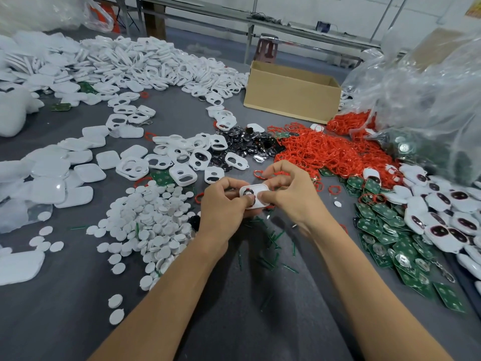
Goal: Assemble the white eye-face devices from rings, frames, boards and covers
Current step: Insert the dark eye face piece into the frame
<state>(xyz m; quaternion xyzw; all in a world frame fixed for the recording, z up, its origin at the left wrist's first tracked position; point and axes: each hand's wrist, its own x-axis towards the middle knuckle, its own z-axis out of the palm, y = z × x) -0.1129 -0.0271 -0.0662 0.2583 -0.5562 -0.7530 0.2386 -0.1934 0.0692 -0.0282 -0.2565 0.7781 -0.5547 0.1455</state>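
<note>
Both hands hold one white frame (256, 192) just above the grey table, at the centre of the head view. My left hand (224, 201) grips its left side, thumb on a dark shiny eye piece set in it. My right hand (286, 192) pinches the right side, thumb on the frame's face. A red ring (260, 174) lies just behind the hands. Red rings (330, 149) are heaped to the right, white frames (192, 157) ahead, green boards (385, 230) at right, white covers (78, 162) at left.
White discs (153, 220) spread left of my left forearm. Finished eye-face devices (447, 217) pile at far right. A cardboard box (291, 92) stands at the back, with clear plastic bags (426, 100) to its right. Green slivers (270, 243) litter the table under my wrists.
</note>
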